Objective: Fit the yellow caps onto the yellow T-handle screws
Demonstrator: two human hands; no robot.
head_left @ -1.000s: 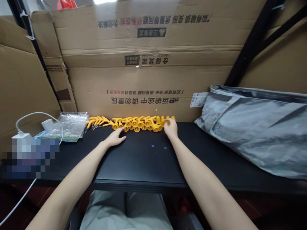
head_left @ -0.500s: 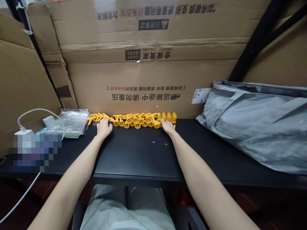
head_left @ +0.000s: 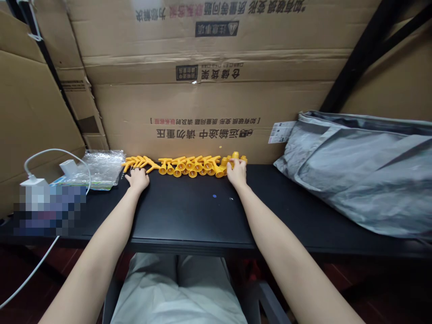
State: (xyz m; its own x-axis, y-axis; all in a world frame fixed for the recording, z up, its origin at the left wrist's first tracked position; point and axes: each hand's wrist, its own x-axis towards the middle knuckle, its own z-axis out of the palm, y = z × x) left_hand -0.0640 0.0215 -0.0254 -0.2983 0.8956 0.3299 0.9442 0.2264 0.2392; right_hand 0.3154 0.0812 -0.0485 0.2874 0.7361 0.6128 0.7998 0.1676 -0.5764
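Observation:
My right hand is closed on a small yellow cap-like plastic piece, which rises above a group of similar pieces partly hidden behind my fingers. To its left, a row of yellow bell-shaped pieces lies along the back of the black table, their round mouths facing me. My left hand rests at the near side of several yellow branched pieces, fingers apart with nothing visible in them. Thin metal chains or springs show beside that hand.
A large cardboard sheet stands behind the table. Clear plastic bags, a white charger with cable and a blurred patch are at left. A grey fabric bag fills the right side.
My right hand has taken hold of a yellow cap-like piece and lifted it slightly above the others. My left hand has shifted left, off the branched piece at the right end, and its fingers have spread.

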